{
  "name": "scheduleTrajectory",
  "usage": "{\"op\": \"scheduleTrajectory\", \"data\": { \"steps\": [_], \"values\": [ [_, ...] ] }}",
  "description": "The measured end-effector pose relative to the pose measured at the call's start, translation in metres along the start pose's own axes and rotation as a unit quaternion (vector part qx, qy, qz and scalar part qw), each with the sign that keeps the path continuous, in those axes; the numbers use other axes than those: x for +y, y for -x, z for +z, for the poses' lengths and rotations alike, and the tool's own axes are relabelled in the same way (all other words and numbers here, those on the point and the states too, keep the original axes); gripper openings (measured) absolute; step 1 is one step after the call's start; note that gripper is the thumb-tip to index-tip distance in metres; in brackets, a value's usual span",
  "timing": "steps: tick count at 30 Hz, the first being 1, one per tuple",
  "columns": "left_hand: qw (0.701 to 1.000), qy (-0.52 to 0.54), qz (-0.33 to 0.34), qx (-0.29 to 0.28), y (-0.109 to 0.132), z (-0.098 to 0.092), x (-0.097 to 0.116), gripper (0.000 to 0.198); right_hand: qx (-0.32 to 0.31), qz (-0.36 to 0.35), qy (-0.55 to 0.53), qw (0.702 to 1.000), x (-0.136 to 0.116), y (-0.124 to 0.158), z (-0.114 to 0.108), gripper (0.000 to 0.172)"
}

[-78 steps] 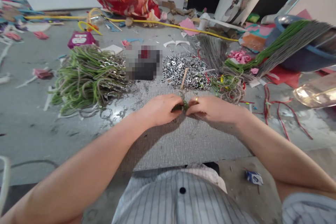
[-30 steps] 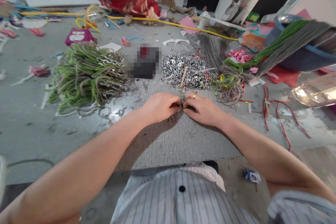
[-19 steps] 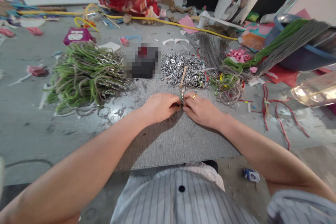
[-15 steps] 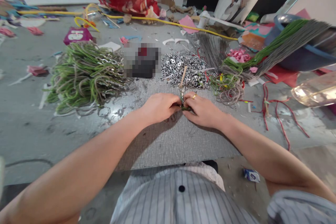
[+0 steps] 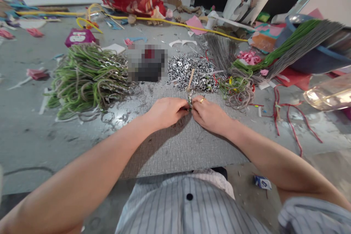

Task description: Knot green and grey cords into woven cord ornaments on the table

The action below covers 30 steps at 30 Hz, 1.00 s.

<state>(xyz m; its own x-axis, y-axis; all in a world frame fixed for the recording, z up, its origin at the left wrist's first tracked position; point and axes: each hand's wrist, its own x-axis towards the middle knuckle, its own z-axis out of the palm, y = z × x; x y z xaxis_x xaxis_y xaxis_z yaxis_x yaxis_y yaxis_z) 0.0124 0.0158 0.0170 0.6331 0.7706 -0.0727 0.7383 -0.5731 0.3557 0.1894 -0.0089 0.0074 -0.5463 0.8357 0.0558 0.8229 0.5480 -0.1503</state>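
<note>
My left hand point(image 5: 171, 111) and my right hand point(image 5: 210, 114) meet at the middle of the grey table, fingertips pinched on a small green cord piece point(image 5: 189, 106) with a metal part. Most of that cord is hidden by the fingers. A thin wooden stick point(image 5: 191, 78) points away from it, over a pile of small metal rings and clasps point(image 5: 181, 67). My right hand wears a gold ring. Left of my hands lies a large heap of green and grey cord loops point(image 5: 87, 80) with metal ends.
Loose green and grey cords point(image 5: 296, 49) lean on a blue basin point(image 5: 323, 56) at the right. Nearby are a tangle of cords point(image 5: 237, 89), red strings point(image 5: 290, 117) and a clear bottle point(image 5: 329, 93). A dark blurred object point(image 5: 149, 65) lies beside the metal pile.
The fingers of my right hand have closed up more. The green cord that showed below the fingertips is now mostly hidden.
</note>
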Motion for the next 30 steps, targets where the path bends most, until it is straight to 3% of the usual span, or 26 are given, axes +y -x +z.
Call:
{"op": "scheduleTrajectory", "data": {
  "steps": [5, 10, 15, 25, 30],
  "values": [
    [1.0, 0.008, 0.011, 0.013, 0.0, 0.003, -0.002, 0.019, 0.01, 0.046, -0.004, 0.999, 0.0, 0.002, -0.004, 0.013],
    [1.0, 0.014, 0.003, 0.014, 0.0, 0.003, -0.002, 0.02, 0.056, 0.032, -0.104, 0.992, 0.017, 0.0, -0.001, 0.011],
    [1.0, 0.02, 0.003, 0.012, 0.0, 0.002, -0.001, 0.018, 0.044, 0.024, -0.153, 0.987, 0.03, -0.002, -0.001, 0.023],
    [0.999, 0.026, 0.012, 0.019, 0.0, 0.004, 0.0, 0.015, -0.014, -0.016, -0.119, 0.993, 0.035, 0.0, -0.007, 0.046],
    [0.999, 0.049, 0.002, 0.009, 0.002, 0.002, 0.002, 0.024, -0.024, -0.03, -0.099, 0.994, 0.037, 0.001, -0.009, 0.052]
  ]
}}
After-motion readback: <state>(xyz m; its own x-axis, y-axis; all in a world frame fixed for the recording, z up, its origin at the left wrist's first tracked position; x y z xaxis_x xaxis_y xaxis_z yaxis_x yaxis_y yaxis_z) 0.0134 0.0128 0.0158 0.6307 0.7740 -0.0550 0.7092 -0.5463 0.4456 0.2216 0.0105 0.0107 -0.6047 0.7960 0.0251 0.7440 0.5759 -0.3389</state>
